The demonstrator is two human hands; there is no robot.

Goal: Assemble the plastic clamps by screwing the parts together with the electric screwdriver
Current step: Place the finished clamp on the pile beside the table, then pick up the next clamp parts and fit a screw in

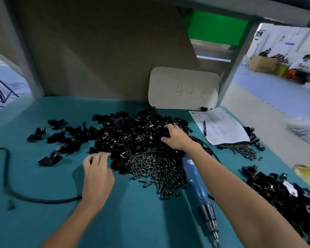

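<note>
- Head view: one black cable [34,199] curls over the teal worktop [132,215] at the left of the frame.
- Loose clamp pieces [50,158], glossy black and saddle-curved, lie scattered left of centre, too many to count.
- The left hand [97,172], one of two hands, curls its fingers at the near edge of the main clamp heap [132,133]. I cannot tell if it grasps anything.
- One screw pile [157,169] touches the near side of that heap.
- The right hand [175,136] bends its fingers into the right side of the heap. Its grip cannot be told.
- One blue electric screwdriver [197,183] lies under the right forearm, bit toward the bottom edge.
- One paper sheet [222,129] carries one pen [204,127].
- A second screw pile [240,149] and a second clamp heap [284,197] lie at the right.
</note>
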